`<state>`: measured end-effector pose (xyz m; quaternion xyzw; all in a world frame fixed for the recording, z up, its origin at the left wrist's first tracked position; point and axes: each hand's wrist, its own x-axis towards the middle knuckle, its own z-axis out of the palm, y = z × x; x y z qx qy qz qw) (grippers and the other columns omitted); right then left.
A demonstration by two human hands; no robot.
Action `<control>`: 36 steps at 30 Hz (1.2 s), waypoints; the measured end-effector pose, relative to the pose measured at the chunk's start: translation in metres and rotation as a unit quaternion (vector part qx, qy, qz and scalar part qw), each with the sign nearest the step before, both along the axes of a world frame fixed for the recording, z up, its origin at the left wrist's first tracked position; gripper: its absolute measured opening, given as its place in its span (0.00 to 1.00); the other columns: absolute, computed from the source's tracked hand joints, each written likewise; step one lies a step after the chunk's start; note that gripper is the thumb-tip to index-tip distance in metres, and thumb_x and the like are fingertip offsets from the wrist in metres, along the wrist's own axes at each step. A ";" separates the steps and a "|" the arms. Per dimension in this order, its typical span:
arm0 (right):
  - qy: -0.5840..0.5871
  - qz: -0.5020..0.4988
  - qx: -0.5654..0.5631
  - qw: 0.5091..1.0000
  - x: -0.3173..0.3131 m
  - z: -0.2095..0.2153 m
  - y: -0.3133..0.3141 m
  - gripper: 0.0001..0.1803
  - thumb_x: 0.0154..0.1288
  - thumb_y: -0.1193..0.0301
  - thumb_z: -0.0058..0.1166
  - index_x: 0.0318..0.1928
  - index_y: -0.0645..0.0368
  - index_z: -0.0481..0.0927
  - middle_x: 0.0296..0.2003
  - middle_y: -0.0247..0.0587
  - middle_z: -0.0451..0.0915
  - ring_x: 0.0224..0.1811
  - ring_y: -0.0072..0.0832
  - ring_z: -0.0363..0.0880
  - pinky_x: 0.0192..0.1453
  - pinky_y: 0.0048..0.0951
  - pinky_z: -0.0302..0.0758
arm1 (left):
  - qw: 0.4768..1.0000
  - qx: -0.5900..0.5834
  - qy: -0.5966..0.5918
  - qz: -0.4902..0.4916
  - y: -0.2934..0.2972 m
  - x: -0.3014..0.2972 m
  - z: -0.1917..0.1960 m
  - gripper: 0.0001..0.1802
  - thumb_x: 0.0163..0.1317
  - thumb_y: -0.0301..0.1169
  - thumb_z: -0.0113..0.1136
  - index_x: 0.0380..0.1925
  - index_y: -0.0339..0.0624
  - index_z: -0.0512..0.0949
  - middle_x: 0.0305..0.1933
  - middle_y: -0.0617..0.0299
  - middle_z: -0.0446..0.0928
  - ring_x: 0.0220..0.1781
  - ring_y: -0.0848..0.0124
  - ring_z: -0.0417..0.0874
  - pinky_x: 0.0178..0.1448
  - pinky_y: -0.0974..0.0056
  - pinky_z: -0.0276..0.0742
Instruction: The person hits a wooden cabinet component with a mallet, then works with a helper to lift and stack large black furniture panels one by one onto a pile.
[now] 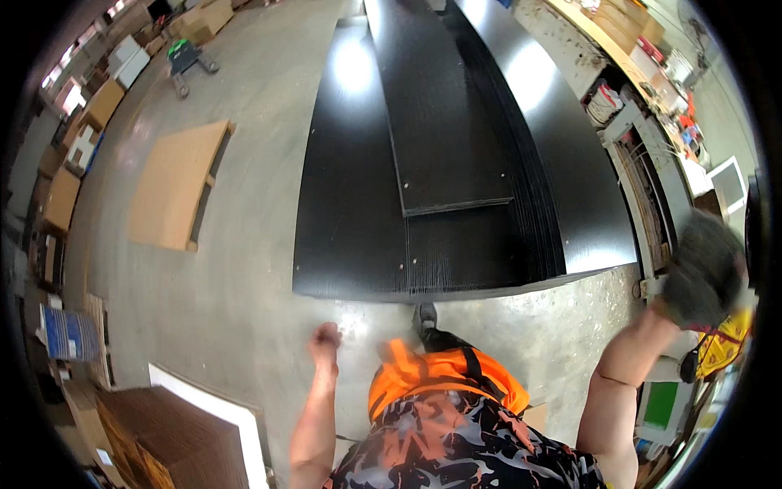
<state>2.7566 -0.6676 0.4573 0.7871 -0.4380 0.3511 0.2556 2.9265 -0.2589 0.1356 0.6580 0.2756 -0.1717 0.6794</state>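
Two hands show, both apart from the black panels (350, 179). The left hand (324, 349) hangs low, just short of their near edge, fingers seemingly curled; blur hides how far, and nothing shows in it. The right hand (702, 269) is up at the far right, one dark blur; whether that is a glove or something held, and how open the hand is, I cannot tell.

The panels lie straight ahead in layers too many to count. One raised panel (448, 147) tops the middle, two pale spots near its near end. One shoe (425, 314) stands below, one brown board (179, 187) lies left, and one bench (607, 37) runs along the right.
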 end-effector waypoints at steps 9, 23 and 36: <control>-0.245 0.446 0.550 0.662 0.230 -0.076 -0.022 0.10 0.57 0.65 0.58 0.31 0.59 0.77 0.25 0.34 0.76 0.27 0.23 0.72 0.35 0.28 0.73 | 0.988 0.083 -0.070 -0.112 -0.081 0.085 0.060 0.29 0.57 0.44 0.62 0.51 0.33 0.71 0.41 0.61 0.76 0.38 0.75 0.77 0.41 0.69 0.74; 0.012 0.100 0.786 0.610 0.293 -0.191 -0.118 0.59 0.46 0.45 0.64 0.67 0.69 0.49 0.61 0.62 0.61 0.64 0.45 0.62 0.62 0.41 0.66 | 0.959 0.174 -0.108 -0.198 -0.201 0.221 0.067 0.45 0.54 0.58 0.58 0.59 0.28 0.64 0.61 0.41 0.65 0.64 0.55 0.65 0.67 0.58 0.58; -0.166 0.109 0.842 0.502 0.259 -0.177 -0.096 0.34 0.52 0.51 0.63 0.55 0.55 0.69 0.47 0.39 0.75 0.46 0.31 0.76 0.39 0.35 0.78 | 0.892 0.377 -0.124 -0.218 -0.227 0.215 0.054 0.45 0.50 0.57 0.61 0.56 0.29 0.65 0.54 0.39 0.65 0.59 0.47 0.65 0.64 0.50 0.60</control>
